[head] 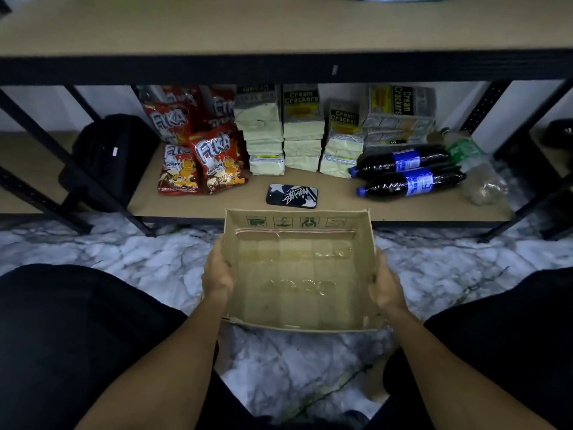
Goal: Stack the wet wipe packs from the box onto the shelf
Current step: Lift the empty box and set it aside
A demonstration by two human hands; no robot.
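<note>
Centrally, low in the frame, fingers of the left hand curled round the left wall of the cardboard box, fingers of the right hand curled round the right wall; most fingertips hidden behind the card. Box held over the marble floor, open top toward the camera; cannot tell whether resting on it. Bare inside apart from shiny tape marks, with no wet wipe pack visible in it.

Just beyond its far wall, the lower shelf, with a phone lying flat near the front edge. Further back, mid-frame, stacks of pale packs, some printed Cream Crackers; cannot tell whether any are the wipes. Red snack bags to their left, two dark cola bottles lying to their right, a black bag at far left.

Judging by the bare box, unloading likely finished. To do this step well: keep both grips level, check the corners for a missed pack, then set the box aside clear of the phone and stacks.
</note>
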